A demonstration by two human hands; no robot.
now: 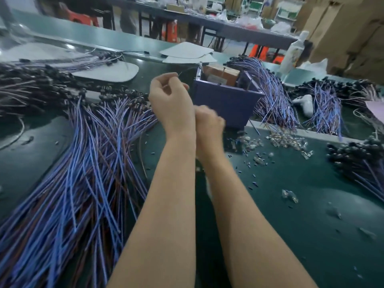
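Left hand [169,100]: fingers curled, pinching a thin wire [185,70] above the counter [311,204], just left of the blue box [224,100]. Right hand [209,123]: blurred beside the left wrist; fingers' state cannot be told.

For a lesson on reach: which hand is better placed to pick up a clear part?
Right, probably: the right hand is nearer the clear parts on its side; the left hand pinches a thin wire.

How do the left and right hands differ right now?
The left hand is raised beside the purple bin; the right hand sits lower, beside its wrist. The left hand pinches a thin wire; the right hand is blurred, its grip unclear. Both hover over the green table.
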